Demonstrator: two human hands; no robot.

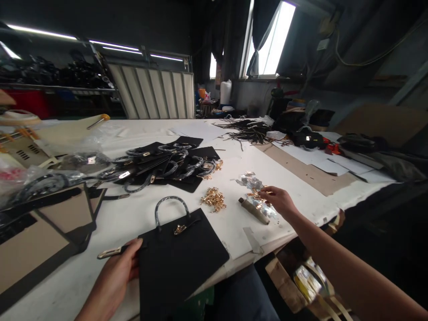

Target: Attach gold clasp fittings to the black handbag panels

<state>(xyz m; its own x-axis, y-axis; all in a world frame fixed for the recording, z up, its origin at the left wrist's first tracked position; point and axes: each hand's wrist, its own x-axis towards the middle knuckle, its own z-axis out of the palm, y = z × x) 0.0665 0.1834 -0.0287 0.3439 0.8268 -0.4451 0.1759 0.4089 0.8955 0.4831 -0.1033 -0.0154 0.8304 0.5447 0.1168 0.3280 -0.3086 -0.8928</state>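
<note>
My left hand (115,272) is closed on the left edge of a black handbag panel (180,263). The panel has a plastic-wrapped loop handle (172,199) and gold hardware (179,229) near its top. A strap end with a metal plate (109,253) sticks out left, past my thumb. My right hand (277,199) is over a small pile of gold and silver metal pieces (256,194), fingertips pinched together; whether a piece is between them I cannot make out. Beside that pile lies a greyish cylindrical tool (254,211). A heap of small gold fittings (213,199) is left of it.
Several black panels with wrapped handles (167,162) are stacked mid-table. Beige-lined bag pieces (43,223) stand at left. Black strips (249,129) and cardboard sheets (304,169) lie farther right. A cardboard box (284,281) is below the table's right edge.
</note>
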